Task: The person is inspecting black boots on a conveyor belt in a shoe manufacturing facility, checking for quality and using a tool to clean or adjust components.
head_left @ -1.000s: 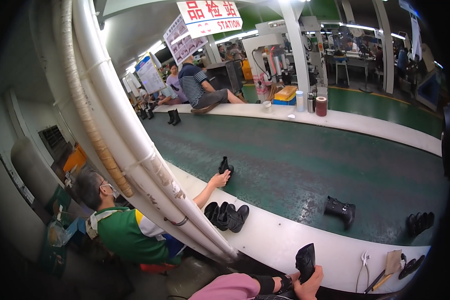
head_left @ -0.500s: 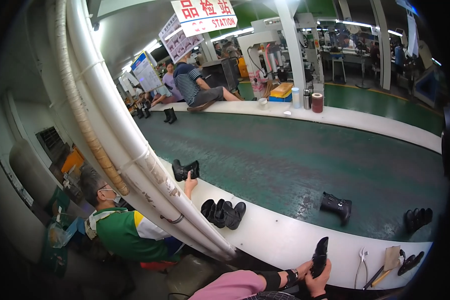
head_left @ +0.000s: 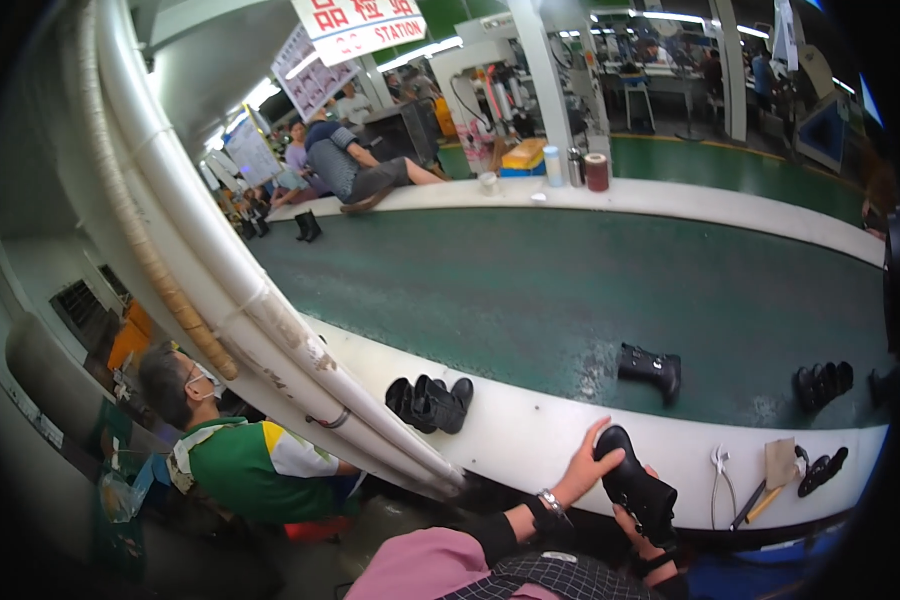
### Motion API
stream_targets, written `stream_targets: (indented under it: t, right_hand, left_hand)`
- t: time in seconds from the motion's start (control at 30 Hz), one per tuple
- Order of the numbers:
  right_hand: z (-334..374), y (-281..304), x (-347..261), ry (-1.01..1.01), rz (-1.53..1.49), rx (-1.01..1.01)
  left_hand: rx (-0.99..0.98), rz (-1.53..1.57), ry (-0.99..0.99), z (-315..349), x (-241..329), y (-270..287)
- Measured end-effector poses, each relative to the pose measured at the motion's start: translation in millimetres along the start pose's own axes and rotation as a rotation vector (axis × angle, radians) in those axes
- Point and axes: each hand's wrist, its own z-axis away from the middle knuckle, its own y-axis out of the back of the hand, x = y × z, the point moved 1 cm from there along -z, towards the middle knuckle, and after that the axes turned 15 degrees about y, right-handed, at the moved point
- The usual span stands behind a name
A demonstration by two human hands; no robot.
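A black ankle boot (head_left: 635, 487) is tilted in front of me at the near edge of the white ledge, its rounded toe up and its shaft toward the lower right. My left hand (head_left: 580, 474) is at the toe, fingers behind it and thumb across its side. Lower down, my right hand (head_left: 634, 528) grips the shaft from below, partly hidden by the boot. A silver metal band circles my left wrist. To the right on the ledge lie pliers (head_left: 720, 485) and a hammer (head_left: 770, 490) with a yellowish handle.
Another black boot (head_left: 652, 370) lies on the green belt (head_left: 490, 290), with more dark footwear (head_left: 823, 385) to its right. A black pair (head_left: 430, 403) stands on the ledge (head_left: 510, 410) beside thick white pipes (head_left: 280, 345). A co-worker in green (head_left: 245, 470) sits left.
The boot in my hands has turned, showing its toe and shaft side. My left hand has shifted to the toe. The co-worker's hand and boot have left the ledge. My view has swung right.
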Motion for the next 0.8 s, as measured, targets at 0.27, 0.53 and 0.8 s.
stream_targets:
  t: [0.27,0.53,0.8]
  right_hand:
    - [-72,-40,-22,0.110,-0.059,-0.143]
    - [-93,-55,-17,-0.854,-1.350,0.001]
    - [-108,-55,-10,-0.468,-0.692,-0.131]
  left_hand:
    - [0.055,-0.067,-0.263,22,75,40]
    - [0.102,-0.044,-0.294,29,82,53]
    - [0.065,-0.065,-0.287,12,87,58]
